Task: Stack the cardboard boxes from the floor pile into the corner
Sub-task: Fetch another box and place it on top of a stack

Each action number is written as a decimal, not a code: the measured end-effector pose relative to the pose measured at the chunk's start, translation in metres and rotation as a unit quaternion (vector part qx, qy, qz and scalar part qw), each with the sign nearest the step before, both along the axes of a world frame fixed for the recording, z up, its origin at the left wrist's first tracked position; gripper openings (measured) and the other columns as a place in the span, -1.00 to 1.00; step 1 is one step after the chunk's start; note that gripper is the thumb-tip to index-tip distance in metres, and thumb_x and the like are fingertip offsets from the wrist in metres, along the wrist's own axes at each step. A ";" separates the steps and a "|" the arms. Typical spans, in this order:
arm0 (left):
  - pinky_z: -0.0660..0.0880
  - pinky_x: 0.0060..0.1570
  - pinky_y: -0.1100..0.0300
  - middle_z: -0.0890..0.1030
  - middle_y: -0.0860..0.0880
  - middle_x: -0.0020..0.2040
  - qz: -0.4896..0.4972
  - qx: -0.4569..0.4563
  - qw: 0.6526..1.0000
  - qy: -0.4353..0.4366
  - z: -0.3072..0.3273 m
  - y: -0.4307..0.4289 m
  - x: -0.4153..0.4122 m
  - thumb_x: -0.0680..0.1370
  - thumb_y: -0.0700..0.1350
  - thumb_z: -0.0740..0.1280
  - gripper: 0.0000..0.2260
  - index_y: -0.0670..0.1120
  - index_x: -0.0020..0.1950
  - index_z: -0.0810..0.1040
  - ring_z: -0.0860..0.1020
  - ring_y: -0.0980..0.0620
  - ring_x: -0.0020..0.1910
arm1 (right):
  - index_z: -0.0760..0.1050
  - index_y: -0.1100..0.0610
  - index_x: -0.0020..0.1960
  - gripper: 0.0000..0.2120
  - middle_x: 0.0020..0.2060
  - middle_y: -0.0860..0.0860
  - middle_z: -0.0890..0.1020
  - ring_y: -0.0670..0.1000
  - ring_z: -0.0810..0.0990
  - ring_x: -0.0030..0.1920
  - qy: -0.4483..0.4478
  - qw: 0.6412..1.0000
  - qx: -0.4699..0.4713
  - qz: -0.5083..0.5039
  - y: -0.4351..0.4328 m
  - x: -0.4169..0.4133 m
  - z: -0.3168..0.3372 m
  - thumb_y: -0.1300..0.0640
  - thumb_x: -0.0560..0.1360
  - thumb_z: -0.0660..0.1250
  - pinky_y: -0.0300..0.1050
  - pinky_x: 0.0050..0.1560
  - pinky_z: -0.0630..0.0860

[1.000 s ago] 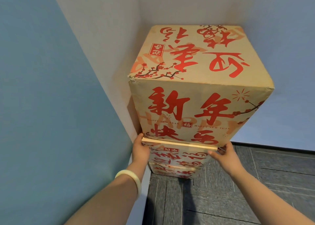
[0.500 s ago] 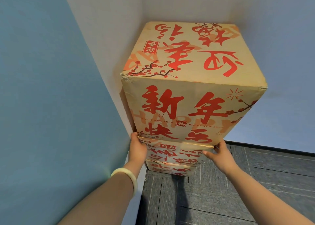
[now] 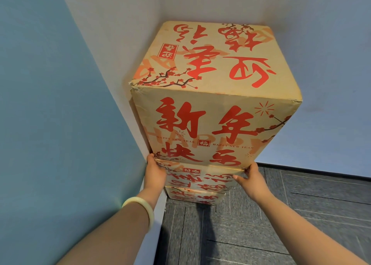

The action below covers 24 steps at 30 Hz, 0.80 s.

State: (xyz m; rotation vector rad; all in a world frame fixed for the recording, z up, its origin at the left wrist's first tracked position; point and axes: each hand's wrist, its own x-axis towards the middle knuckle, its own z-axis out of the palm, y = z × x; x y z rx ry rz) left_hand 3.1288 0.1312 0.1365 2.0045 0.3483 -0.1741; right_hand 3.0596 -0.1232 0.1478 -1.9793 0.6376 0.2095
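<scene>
A tall stack of tan cardboard boxes with red lettering stands in the corner. The top box [image 3: 210, 96] fills most of the view. Under it sit a second box [image 3: 198, 177] and a third box [image 3: 192, 196], mostly hidden. My left hand [image 3: 155, 173] presses on the left front corner where the top box meets the second. My right hand [image 3: 252, 178] holds the right front corner at the same seam, fingers on the second box. Neither hand lifts a box clear.
A blue wall [image 3: 50, 124] runs along the left, white walls [image 3: 321, 44] close the corner behind and to the right. Dark grey carpet tiles [image 3: 281, 214] cover the floor at the lower right. A pale bangle [image 3: 140, 206] circles my left wrist.
The top box has settled flush on the second box; the gap at the seam has closed. My hands stay at the lower front corners, and the view has shifted slightly.
</scene>
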 end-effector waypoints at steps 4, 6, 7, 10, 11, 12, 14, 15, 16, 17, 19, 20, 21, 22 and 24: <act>0.38 -0.05 0.15 0.49 -0.04 0.06 -0.001 0.008 1.000 -0.007 0.001 -0.001 -0.001 0.59 -0.26 0.15 -0.73 -0.15 0.29 0.29 0.46 0.00 -0.01 | 0.14 0.16 0.41 -0.41 0.31 0.08 0.45 0.10 0.41 0.33 0.003 1.000 0.000 -0.004 0.000 -0.001 -0.001 0.24 0.49 0.35 0.02 0.31 0.36; 0.37 -0.06 0.16 0.47 -0.03 0.04 -0.002 0.014 1.000 -0.008 0.003 -0.001 -0.002 0.59 -0.29 0.12 -0.73 -0.16 0.28 0.29 0.45 0.00 -0.03 | 0.13 0.16 0.42 -0.40 0.31 0.08 0.45 0.10 0.41 0.33 0.004 1.000 0.003 -0.008 0.000 -0.001 -0.001 0.24 0.49 0.35 0.03 0.32 0.36; 0.37 -0.06 0.16 0.47 -0.04 0.03 -0.002 0.016 1.000 -0.008 0.004 -0.001 -0.003 0.58 -0.31 0.10 -0.73 -0.17 0.28 0.29 0.45 -0.01 -0.03 | 0.12 0.16 0.42 -0.40 0.31 0.09 0.44 0.10 0.41 0.33 0.005 1.000 0.004 -0.009 0.000 -0.001 -0.001 0.24 0.49 0.35 0.04 0.32 0.36; 0.38 -0.03 0.16 0.47 -0.05 0.06 -0.005 0.014 1.000 -0.011 0.004 -0.001 -0.003 0.58 -0.32 0.09 -0.71 -0.17 0.30 0.29 0.45 -0.01 0.00 | 0.11 0.17 0.42 -0.40 0.31 0.09 0.44 0.11 0.41 0.33 0.007 1.000 0.005 -0.010 0.000 -0.002 -0.001 0.25 0.49 0.34 0.04 0.32 0.36; 0.39 -0.02 0.16 0.46 -0.04 0.06 -0.006 0.011 1.000 -0.011 0.004 -0.001 -0.003 0.59 -0.31 0.09 -0.71 -0.17 0.31 0.29 0.45 -0.01 0.01 | 0.12 0.17 0.42 -0.40 0.31 0.09 0.44 0.11 0.41 0.33 0.007 1.000 0.005 -0.009 0.000 -0.002 0.000 0.25 0.49 0.34 0.03 0.32 0.36; 0.38 -0.01 0.16 0.46 -0.03 0.06 -0.006 0.006 1.000 -0.011 0.004 -0.001 -0.003 0.59 -0.30 0.10 -0.71 -0.16 0.31 0.29 0.45 0.00 0.01 | 0.12 0.18 0.42 -0.41 0.31 0.09 0.44 0.11 0.41 0.33 0.007 1.000 0.005 -0.008 0.000 -0.002 0.000 0.25 0.50 0.34 0.03 0.32 0.36; 0.37 -0.01 0.16 0.47 -0.03 0.07 -0.007 0.001 1.000 -0.013 0.003 -0.001 -0.004 0.59 -0.28 0.10 -0.72 -0.15 0.30 0.29 0.45 0.00 0.01 | 0.13 0.18 0.42 -0.42 0.30 0.09 0.45 0.11 0.42 0.32 0.006 1.000 0.004 -0.010 0.000 -0.002 0.000 0.24 0.50 0.33 0.02 0.31 0.36; 0.37 -0.02 0.16 0.47 -0.03 0.08 -0.007 0.000 1.000 -0.013 0.003 -0.001 -0.004 0.59 -0.28 0.10 -0.73 -0.15 0.30 0.30 0.45 0.01 0.01 | 0.14 0.19 0.42 -0.43 0.29 0.09 0.46 0.10 0.43 0.31 0.004 1.000 0.004 -0.012 0.000 -0.002 0.000 0.23 0.51 0.33 0.01 0.30 0.36; 0.37 -0.02 0.16 0.48 -0.04 0.08 -0.007 -0.001 1.000 -0.014 0.003 -0.001 -0.004 0.59 -0.28 0.10 -0.72 -0.15 0.30 0.30 0.45 0.01 0.01 | 0.16 0.19 0.41 -0.46 0.28 0.08 0.47 0.10 0.44 0.30 0.002 1.000 0.004 -0.016 0.000 -0.002 0.000 0.21 0.51 0.32 0.01 0.28 0.37; 0.37 -0.03 0.17 0.48 -0.04 0.07 -0.006 -0.001 1.000 -0.014 0.003 -0.001 -0.004 0.59 -0.29 0.09 -0.72 -0.15 0.30 0.30 0.45 0.01 0.00 | 0.19 0.18 0.40 -0.50 0.26 0.08 0.49 0.10 0.45 0.29 -0.001 1.000 -0.001 -0.019 0.000 -0.001 0.000 0.19 0.53 0.31 0.01 0.26 0.39; 0.37 -0.04 0.18 0.48 -0.02 0.05 -0.004 -0.002 1.000 -0.012 0.003 -0.001 -0.003 0.59 -0.30 0.08 -0.71 -0.14 0.30 0.30 0.46 0.01 0.00 | 0.28 0.16 0.36 -0.59 0.23 0.07 0.53 0.09 0.49 0.24 -0.004 0.999 -0.020 -0.025 -0.001 0.000 0.001 0.15 0.55 0.28 -0.01 0.20 0.41; 0.37 -0.04 0.18 0.48 -0.01 0.05 -0.003 -0.002 1.000 -0.012 0.003 -0.001 -0.003 0.59 -0.30 0.08 -0.71 -0.14 0.30 0.30 0.46 0.01 0.00 | 0.32 0.16 0.34 -0.62 0.21 0.07 0.55 0.09 0.51 0.22 -0.006 0.999 -0.028 -0.028 -0.002 0.001 0.001 0.14 0.55 0.27 -0.05 0.16 0.42; 0.38 -0.04 0.18 0.48 -0.01 0.04 -0.002 -0.002 1.000 -0.012 0.002 -0.001 -0.003 0.59 -0.30 0.09 -0.71 -0.13 0.30 0.30 0.46 0.01 -0.01 | 0.35 0.15 0.32 -0.65 0.19 0.06 0.57 0.08 0.52 0.20 -0.009 0.999 -0.032 -0.032 -0.002 0.001 0.002 0.14 0.55 0.26 -0.08 0.12 0.40; 0.38 -0.04 0.19 0.48 -0.01 0.04 -0.002 -0.001 1.000 -0.012 0.002 -0.001 -0.003 0.59 -0.29 0.09 -0.71 -0.13 0.30 0.30 0.47 0.01 -0.01 | 0.38 0.15 0.30 -0.67 0.17 0.06 0.58 0.08 0.53 0.18 -0.012 0.999 -0.035 -0.035 -0.003 0.002 0.003 0.15 0.55 0.26 -0.12 0.09 0.39; 0.38 -0.04 0.19 0.49 -0.02 0.04 -0.002 0.000 1.000 -0.011 -0.001 0.000 -0.002 0.59 -0.30 0.09 -0.72 -0.13 0.29 0.31 0.47 0.00 -0.02 | 0.42 0.16 0.28 -0.69 0.15 0.07 0.59 0.08 0.54 0.17 -0.017 0.998 -0.046 -0.037 -0.004 0.003 0.003 0.17 0.54 0.28 -0.13 0.07 0.38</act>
